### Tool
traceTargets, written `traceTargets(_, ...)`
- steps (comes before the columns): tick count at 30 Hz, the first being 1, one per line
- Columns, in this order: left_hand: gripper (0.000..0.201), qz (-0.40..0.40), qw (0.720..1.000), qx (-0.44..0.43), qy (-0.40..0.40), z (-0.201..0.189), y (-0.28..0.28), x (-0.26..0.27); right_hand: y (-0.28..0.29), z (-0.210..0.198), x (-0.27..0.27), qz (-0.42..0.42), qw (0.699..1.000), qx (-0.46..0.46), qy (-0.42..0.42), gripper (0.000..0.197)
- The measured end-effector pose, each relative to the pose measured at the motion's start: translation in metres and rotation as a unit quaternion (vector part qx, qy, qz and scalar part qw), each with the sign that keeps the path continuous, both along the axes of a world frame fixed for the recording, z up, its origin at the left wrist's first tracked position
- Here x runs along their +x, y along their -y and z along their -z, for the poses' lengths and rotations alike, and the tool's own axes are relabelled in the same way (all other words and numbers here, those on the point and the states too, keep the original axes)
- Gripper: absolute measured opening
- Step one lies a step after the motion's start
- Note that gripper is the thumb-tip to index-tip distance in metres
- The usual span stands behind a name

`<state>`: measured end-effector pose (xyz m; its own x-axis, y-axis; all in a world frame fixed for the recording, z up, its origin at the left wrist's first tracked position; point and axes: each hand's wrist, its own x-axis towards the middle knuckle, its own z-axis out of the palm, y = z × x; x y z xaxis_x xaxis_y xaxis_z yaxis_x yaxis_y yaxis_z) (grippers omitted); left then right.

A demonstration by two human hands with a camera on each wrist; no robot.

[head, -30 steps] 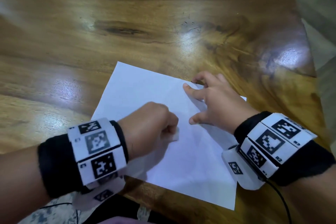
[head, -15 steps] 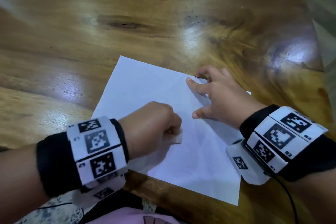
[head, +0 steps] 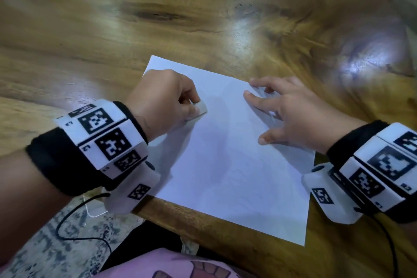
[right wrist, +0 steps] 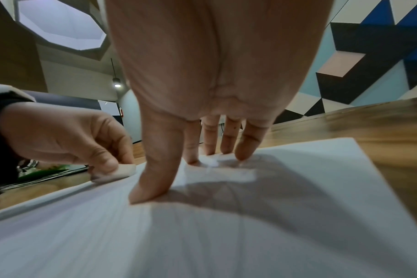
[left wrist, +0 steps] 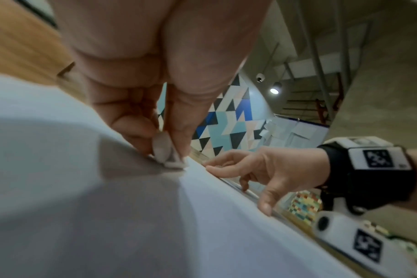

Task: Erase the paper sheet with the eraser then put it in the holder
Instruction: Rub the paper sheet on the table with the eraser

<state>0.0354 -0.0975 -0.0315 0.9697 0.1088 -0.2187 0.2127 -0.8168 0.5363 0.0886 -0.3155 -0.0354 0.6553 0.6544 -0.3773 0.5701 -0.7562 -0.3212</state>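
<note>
A white paper sheet (head: pixel 228 160) lies on the wooden table (head: pixel 135 29), near its front edge. My left hand (head: pixel 167 97) pinches a small white eraser (head: pixel 199 109) and holds it down on the sheet's upper left part. The left wrist view shows the eraser (left wrist: pixel 169 156) squeezed between thumb and fingers, touching the paper sheet (left wrist: pixel 107 216). My right hand (head: pixel 291 113) presses spread, straight fingers on the sheet's upper right part, and its fingertips (right wrist: pixel 150 191) bear on the paper sheet (right wrist: pixel 226 235). No holder is in view.
The table's front edge (head: pixel 203 225) runs just below the sheet. A black cable (head: pixel 74 230) hangs from my left wrist over a speckled floor. Bare wood stretches beyond and left of the sheet.
My left hand has moved the eraser up the sheet, from the lower middle toward the upper left. The right hand still presses on the sheet's right side.
</note>
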Motion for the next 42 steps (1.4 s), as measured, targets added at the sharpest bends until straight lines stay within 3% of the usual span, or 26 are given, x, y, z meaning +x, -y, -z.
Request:
traceTargets(2,0.009,0.018,1.0,-0.012,0.011,0.002,0.007,-0.011,0.0,0.0,0.001,-0.006,1.0,-0.01,0.007,0.084)
traceTargets(4,0.013,0.103,0.994,-0.028,0.021,0.005,0.02,-0.032,0.0,0.0,0.001,-0.006,1.0,-0.012,0.007,0.082)
traceTargets(7,0.016,0.217,0.975,-0.045,-0.027,0.003,0.042,-0.055,-0.003,0.0,-0.002,0.0,1.0,0.0,-0.005,0.078)
traceTargets(13,0.012,0.128,0.992,-0.01,0.021,-0.002,0.021,-0.016,-0.004,-0.002,-0.007,0.002,1.0,-0.008,0.004,0.076)
traceTargets(17,0.012,0.138,0.99,-0.008,0.023,0.001,0.016,-0.014,-0.002,-0.005,-0.012,0.021,0.999,-0.035,0.027,0.083)
traceTargets(19,0.014,0.143,0.989,-0.009,0.027,0.003,0.013,-0.019,0.001,-0.007,-0.014,0.069,0.996,-0.039,0.041,0.087)
traceTargets(23,0.03,0.142,0.989,-0.007,0.042,0.01,0.004,-0.03,0.009,-0.007,-0.009,0.183,0.978,-0.077,0.06,0.095)
traceTargets(27,0.046,0.158,0.987,-0.023,0.025,0.015,-0.004,-0.032,0.008,-0.01,-0.006,0.197,0.977,-0.077,0.037,0.096)
traceTargets(29,0.048,0.174,0.984,-0.026,0.016,0.014,-0.006,-0.033,0.007,-0.011,-0.006,0.195,0.977,-0.079,0.034,0.09)
traceTargets(32,0.059,0.19,0.981,-0.041,0.015,0.011,-0.011,-0.03,0.004,-0.013,-0.006,0.185,0.98,-0.076,0.021,0.063)
traceTargets(37,0.045,0.183,0.982,-0.048,-0.013,0.008,-0.026,-0.019,-0.005,-0.022,-0.003,0.197,0.978,-0.047,-0.045,0.023)
traceTargets(42,0.033,0.169,0.984,-0.029,-0.054,0.002,-0.043,-0.008,-0.013,-0.027,0.002,0.234,0.968,-0.006,-0.09,0.02)
